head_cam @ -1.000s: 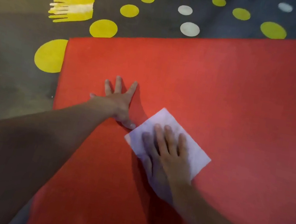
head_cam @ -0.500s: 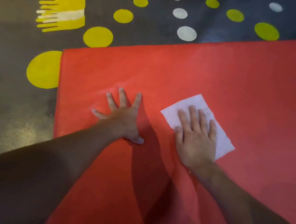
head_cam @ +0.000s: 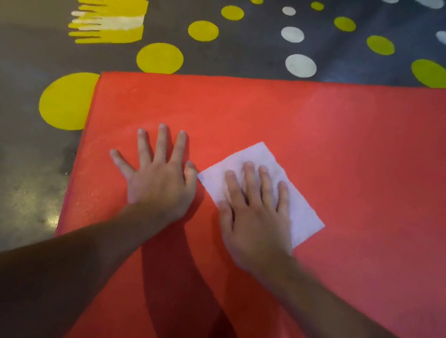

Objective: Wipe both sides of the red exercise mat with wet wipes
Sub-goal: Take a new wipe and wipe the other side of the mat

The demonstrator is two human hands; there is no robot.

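The red exercise mat [head_cam: 365, 150] lies flat on the floor and fills most of the view; its far left corner shows at the upper left. My left hand [head_cam: 160, 176] lies flat on the mat near its left edge, fingers spread. Just to its right, a white wet wipe [head_cam: 261, 157] is spread on the mat. My right hand [head_cam: 257, 215] presses flat on the wipe with straight fingers and covers its near half.
The dark grey floor [head_cam: 0, 148] around the mat carries painted yellow and white dots and a yellow hand print [head_cam: 111, 18] at the upper left. A yellow dot [head_cam: 64, 100] is partly under the mat's left edge.
My right hand slid the wipe away from me and rightwards across the mat, then back towards my left hand. The left hand stayed pressed flat on the mat.
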